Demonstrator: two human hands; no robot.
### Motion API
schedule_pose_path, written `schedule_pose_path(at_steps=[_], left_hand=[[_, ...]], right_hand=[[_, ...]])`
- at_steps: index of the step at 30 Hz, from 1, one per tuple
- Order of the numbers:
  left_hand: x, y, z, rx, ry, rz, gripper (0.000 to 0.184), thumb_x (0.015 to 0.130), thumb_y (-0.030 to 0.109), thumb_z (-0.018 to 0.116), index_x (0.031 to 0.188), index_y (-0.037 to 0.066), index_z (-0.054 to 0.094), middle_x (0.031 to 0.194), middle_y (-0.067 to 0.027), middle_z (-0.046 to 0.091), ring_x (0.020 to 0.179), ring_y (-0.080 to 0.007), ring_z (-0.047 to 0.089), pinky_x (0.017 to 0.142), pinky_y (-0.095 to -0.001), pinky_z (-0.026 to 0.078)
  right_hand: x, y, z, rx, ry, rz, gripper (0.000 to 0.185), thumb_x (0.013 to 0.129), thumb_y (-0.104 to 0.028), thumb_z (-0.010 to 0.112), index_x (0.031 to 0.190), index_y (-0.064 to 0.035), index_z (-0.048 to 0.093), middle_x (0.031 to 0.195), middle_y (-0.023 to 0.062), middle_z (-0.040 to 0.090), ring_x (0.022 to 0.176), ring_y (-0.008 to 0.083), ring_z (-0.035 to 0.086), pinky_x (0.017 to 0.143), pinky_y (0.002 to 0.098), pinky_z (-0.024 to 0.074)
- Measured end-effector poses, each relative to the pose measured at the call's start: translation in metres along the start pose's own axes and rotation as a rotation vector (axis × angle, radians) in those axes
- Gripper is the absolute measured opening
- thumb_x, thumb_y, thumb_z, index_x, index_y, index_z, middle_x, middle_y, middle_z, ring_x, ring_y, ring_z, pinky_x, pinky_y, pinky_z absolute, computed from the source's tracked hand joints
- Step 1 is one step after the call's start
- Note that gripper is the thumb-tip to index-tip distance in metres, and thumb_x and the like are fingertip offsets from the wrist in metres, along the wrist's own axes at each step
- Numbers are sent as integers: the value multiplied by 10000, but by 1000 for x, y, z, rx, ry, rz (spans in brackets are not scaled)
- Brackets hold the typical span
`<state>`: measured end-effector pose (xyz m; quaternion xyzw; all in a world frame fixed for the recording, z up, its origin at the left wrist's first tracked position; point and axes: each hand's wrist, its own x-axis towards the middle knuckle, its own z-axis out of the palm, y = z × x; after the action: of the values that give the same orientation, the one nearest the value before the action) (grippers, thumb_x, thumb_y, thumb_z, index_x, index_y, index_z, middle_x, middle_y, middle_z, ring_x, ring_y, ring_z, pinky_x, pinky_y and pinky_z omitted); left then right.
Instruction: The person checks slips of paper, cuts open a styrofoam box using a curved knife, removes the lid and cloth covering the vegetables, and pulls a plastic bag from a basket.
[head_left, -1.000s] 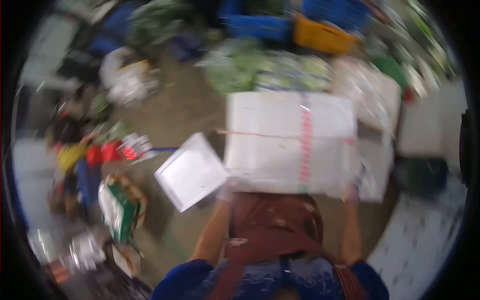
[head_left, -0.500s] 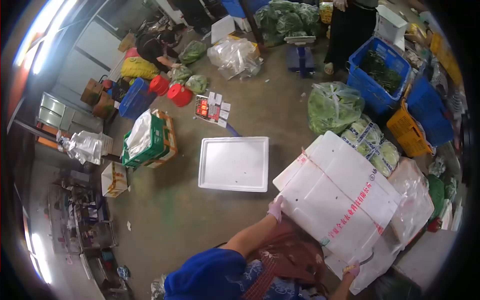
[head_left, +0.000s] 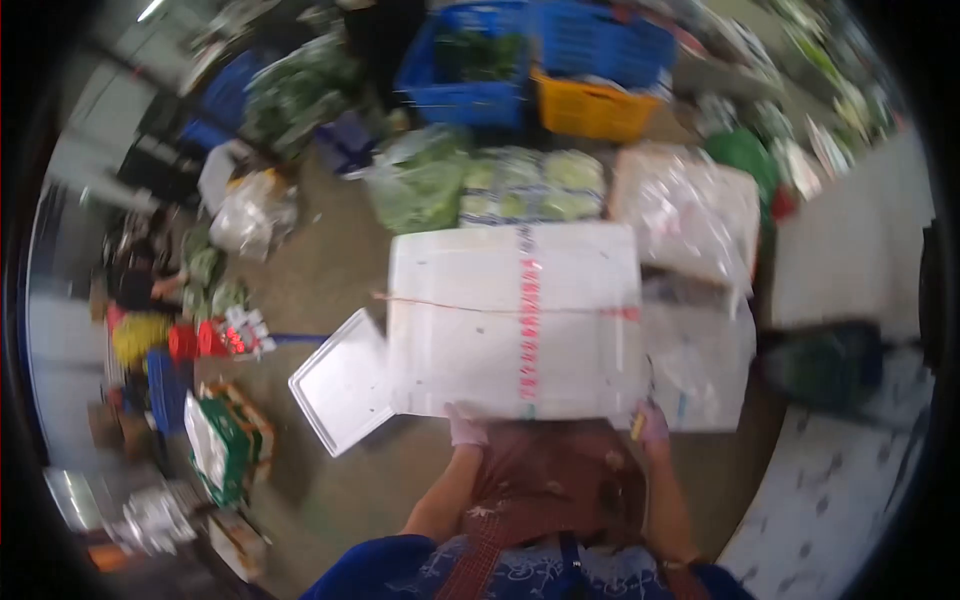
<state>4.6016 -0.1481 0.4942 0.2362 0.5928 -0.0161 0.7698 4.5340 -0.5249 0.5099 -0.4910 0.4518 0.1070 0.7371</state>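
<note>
A large white foam box (head_left: 450, 350) with red printing and a string across it lies in front of my body. At its near left edge is my left hand (head_left: 467, 426), gloved, with the fingers closed on the rim. My right hand (head_left: 650, 422), also gloved, is at the near right corner beside a small yellow thing; blur hides what its fingers grip. A white foam lid (head_left: 345, 385) sits to the left, partly behind the box. Clear plastic over a white slab (head_left: 700, 350) shows on the right.
Bagged greens (head_left: 420, 185) and wrapped vegetables (head_left: 535, 185) lie beyond the box. Behind them stand a blue crate (head_left: 465, 105) and a yellow crate (head_left: 595, 108). A green crate (head_left: 225, 450) is at left. Farther left, a person (head_left: 140, 285) is near red buckets (head_left: 197, 340).
The view has swung right since half a second ago, and the large box now appears squarer and nearer the centre. Both hands remain at its near edge.
</note>
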Motion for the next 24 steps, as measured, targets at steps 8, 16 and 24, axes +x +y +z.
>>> schedule_pose_path(at_steps=[8,16,24], left_hand=[[-2,-78,1,788,-356,163,633,787,595,409,1158,83,428,1066,-112,506,978,-263,472,876,-445,376],[47,-79,-41,2253,-913,1421,635,736,558,525,1160,98,416,1087,-118,491,1013,-306,468,864,-547,378],[-63,-126,55,2910,-378,975,495,755,437,534,1104,90,484,1072,-56,571,988,-213,535,780,-427,405]], right_hand=[[22,-49,-36,42,29,39,358,787,-316,566,992,-37,474,653,49,506,492,112,460,416,251,393],[134,-113,-6,84,-115,-138,326,822,-296,516,999,-25,480,655,20,449,543,87,419,471,225,359],[180,-162,35,-130,-108,-307,341,841,-338,414,1026,-83,543,856,152,595,794,274,571,739,344,421]])
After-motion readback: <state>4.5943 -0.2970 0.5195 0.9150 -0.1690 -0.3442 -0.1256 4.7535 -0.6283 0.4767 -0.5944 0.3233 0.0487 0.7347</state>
